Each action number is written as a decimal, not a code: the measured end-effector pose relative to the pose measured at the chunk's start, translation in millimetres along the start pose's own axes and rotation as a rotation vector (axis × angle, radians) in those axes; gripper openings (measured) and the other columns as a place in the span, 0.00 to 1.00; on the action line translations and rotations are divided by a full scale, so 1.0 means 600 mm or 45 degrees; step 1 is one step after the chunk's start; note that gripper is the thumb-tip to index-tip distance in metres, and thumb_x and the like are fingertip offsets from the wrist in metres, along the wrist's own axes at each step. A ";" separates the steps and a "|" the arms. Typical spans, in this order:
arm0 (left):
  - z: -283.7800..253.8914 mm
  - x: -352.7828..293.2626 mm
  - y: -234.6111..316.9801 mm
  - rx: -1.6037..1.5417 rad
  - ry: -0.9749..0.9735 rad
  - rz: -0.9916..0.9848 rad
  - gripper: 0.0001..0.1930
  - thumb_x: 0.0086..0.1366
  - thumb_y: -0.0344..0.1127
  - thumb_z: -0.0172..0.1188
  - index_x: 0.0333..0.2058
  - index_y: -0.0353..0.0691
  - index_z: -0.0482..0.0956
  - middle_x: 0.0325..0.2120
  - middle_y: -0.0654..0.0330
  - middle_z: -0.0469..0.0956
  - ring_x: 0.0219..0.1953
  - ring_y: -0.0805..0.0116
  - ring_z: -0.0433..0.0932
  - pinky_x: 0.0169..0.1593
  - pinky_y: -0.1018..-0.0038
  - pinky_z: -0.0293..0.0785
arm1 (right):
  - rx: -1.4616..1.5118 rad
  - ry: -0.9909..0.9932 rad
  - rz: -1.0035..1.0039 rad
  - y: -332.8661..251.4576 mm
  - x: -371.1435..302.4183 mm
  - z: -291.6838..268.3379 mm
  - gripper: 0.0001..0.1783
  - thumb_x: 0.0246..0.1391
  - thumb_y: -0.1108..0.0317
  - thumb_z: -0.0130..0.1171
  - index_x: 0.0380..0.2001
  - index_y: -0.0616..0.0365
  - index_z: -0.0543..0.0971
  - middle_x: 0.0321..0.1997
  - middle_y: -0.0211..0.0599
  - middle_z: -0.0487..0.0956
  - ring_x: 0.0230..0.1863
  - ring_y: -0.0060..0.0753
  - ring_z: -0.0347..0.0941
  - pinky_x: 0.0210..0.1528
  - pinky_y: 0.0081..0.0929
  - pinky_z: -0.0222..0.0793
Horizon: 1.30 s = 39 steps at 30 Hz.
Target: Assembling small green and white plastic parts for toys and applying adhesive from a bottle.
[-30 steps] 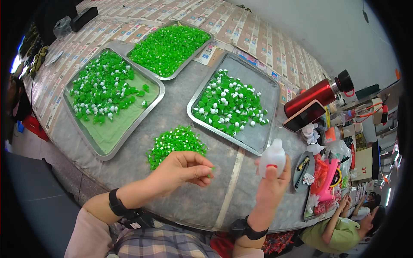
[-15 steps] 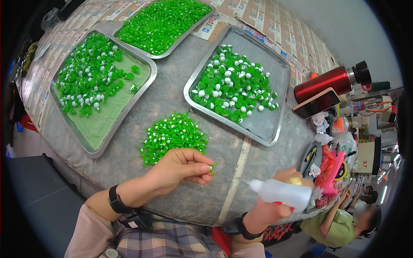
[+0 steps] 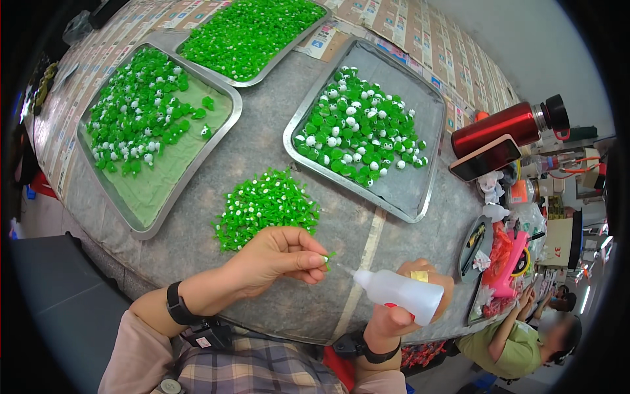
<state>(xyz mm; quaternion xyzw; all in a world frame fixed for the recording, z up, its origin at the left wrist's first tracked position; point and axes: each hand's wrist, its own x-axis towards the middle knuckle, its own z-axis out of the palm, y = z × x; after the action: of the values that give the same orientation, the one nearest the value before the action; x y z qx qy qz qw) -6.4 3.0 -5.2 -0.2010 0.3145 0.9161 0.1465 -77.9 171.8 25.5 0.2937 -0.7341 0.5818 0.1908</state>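
Between thumb and fingertips my left hand [image 3: 279, 261] pinches a small green plastic piece [image 3: 329, 258] with a white spot. My right hand [image 3: 400, 315] grips a translucent white squeeze bottle [image 3: 403, 293] with a thin needle tip. The bottle lies tilted on its side, its tip pointing at the green piece and very near it; whether they touch I cannot tell. Just beyond my left hand is a loose pile of similar green pieces with white spots [image 3: 266, 210]. Farther right, a metal tray [image 3: 420, 213] holds green parts with white eyeball-like balls [image 3: 357, 128].
Another metal tray [image 3: 147, 233] of green-and-white parts stands left, with a third tray [image 3: 252, 83] of green pieces behind it. At right are a red flask [image 3: 495, 128], a phone [image 3: 485, 157], a pink glue gun [image 3: 510, 266] and a small dish [image 3: 467, 253]. A person in green [image 3: 495, 348] sits beyond.
My right hand has brought the squeeze bottle leftward, its tip now close to the green piece. My left hand has barely moved and still pinches the piece.
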 end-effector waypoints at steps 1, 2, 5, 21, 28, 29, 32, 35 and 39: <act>-0.001 0.000 -0.001 -0.005 -0.003 0.003 0.05 0.55 0.27 0.53 0.30 0.33 0.71 0.25 0.55 0.75 0.26 0.70 0.77 0.31 0.78 0.75 | -0.003 0.014 0.002 -0.001 -0.002 0.002 0.36 0.33 0.36 0.56 0.29 0.60 0.61 0.14 0.27 0.63 0.13 0.23 0.60 0.15 0.18 0.52; -0.001 0.000 -0.001 -0.007 -0.005 0.002 0.05 0.55 0.27 0.53 0.30 0.33 0.71 0.25 0.55 0.75 0.26 0.70 0.77 0.31 0.78 0.75 | -0.014 0.048 0.008 -0.002 -0.002 0.005 0.37 0.33 0.36 0.55 0.29 0.60 0.61 0.15 0.28 0.63 0.13 0.23 0.60 0.14 0.18 0.52; -0.002 -0.001 -0.001 -0.006 -0.018 -0.005 0.06 0.55 0.28 0.54 0.31 0.33 0.71 0.25 0.56 0.75 0.27 0.71 0.76 0.31 0.79 0.75 | -0.038 0.075 0.024 -0.005 -0.002 0.009 0.37 0.33 0.36 0.55 0.30 0.61 0.61 0.16 0.30 0.63 0.13 0.24 0.60 0.14 0.19 0.53; -0.006 -0.002 -0.002 0.026 -0.044 -0.017 0.09 0.56 0.33 0.54 0.32 0.33 0.71 0.26 0.57 0.75 0.27 0.73 0.76 0.31 0.80 0.74 | 0.127 0.070 0.118 -0.004 0.004 -0.002 0.34 0.32 0.39 0.59 0.27 0.59 0.61 0.14 0.28 0.63 0.14 0.22 0.58 0.15 0.17 0.50; -0.002 -0.001 -0.001 0.027 0.000 -0.032 0.05 0.56 0.30 0.53 0.30 0.34 0.71 0.24 0.57 0.75 0.25 0.71 0.76 0.31 0.77 0.75 | -0.179 0.140 0.212 -0.019 0.008 0.016 0.38 0.34 0.28 0.47 0.21 0.58 0.57 0.14 0.28 0.59 0.15 0.19 0.54 0.16 0.16 0.51; -0.003 -0.001 -0.001 0.023 0.001 -0.032 0.05 0.56 0.30 0.53 0.30 0.34 0.71 0.24 0.57 0.75 0.25 0.71 0.76 0.31 0.77 0.75 | -0.181 0.127 0.220 -0.020 0.008 0.017 0.38 0.34 0.28 0.47 0.21 0.58 0.57 0.14 0.28 0.59 0.16 0.19 0.55 0.17 0.16 0.51; -0.003 -0.001 -0.001 0.015 0.005 -0.014 0.05 0.56 0.30 0.53 0.30 0.34 0.71 0.24 0.57 0.75 0.25 0.71 0.76 0.31 0.76 0.75 | -0.082 0.136 0.195 -0.017 0.006 0.013 0.36 0.34 0.31 0.50 0.22 0.58 0.59 0.15 0.28 0.60 0.15 0.20 0.56 0.17 0.18 0.52; 0.000 -0.003 -0.002 0.069 0.030 0.111 0.05 0.55 0.28 0.54 0.30 0.33 0.71 0.25 0.57 0.75 0.26 0.71 0.76 0.32 0.77 0.74 | 0.124 0.196 0.111 -0.004 0.004 0.005 0.33 0.33 0.38 0.57 0.26 0.58 0.62 0.14 0.28 0.62 0.14 0.21 0.58 0.16 0.18 0.52; 0.003 -0.005 -0.005 0.221 0.084 0.337 0.04 0.54 0.25 0.54 0.30 0.33 0.72 0.26 0.58 0.74 0.29 0.72 0.75 0.35 0.78 0.73 | -0.129 0.146 0.172 -0.011 0.006 0.006 0.36 0.36 0.31 0.47 0.22 0.59 0.59 0.15 0.29 0.60 0.16 0.21 0.56 0.17 0.18 0.52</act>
<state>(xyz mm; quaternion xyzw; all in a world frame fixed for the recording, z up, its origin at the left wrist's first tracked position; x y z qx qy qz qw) -3.0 6.0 -4.3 -0.1744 0.4208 0.8897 0.0310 -76.2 166.5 31.7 0.1998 -0.7686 0.5713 0.2073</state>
